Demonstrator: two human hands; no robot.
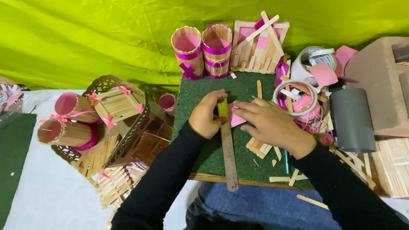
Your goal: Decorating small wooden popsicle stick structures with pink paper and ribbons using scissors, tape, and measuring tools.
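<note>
Your left hand (206, 116) curls closed on the upper end of one metal ruler (228, 147). The ruler's long axis runs 12 to 6 on the green mat (200, 91). Your right hand (268, 123) lies flat, fingers spread, pressing one pink paper piece (236, 119) just at 3 o'clock of the ruler, touching its edge. Right hand nearer the paper. Two stick cups (202, 51) stand at 12; two tape rolls (298, 96) at 2.

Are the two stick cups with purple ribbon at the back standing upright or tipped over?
Upright. Both stick cups stand on their bases behind the green mat, open pink mouths facing up.
</note>
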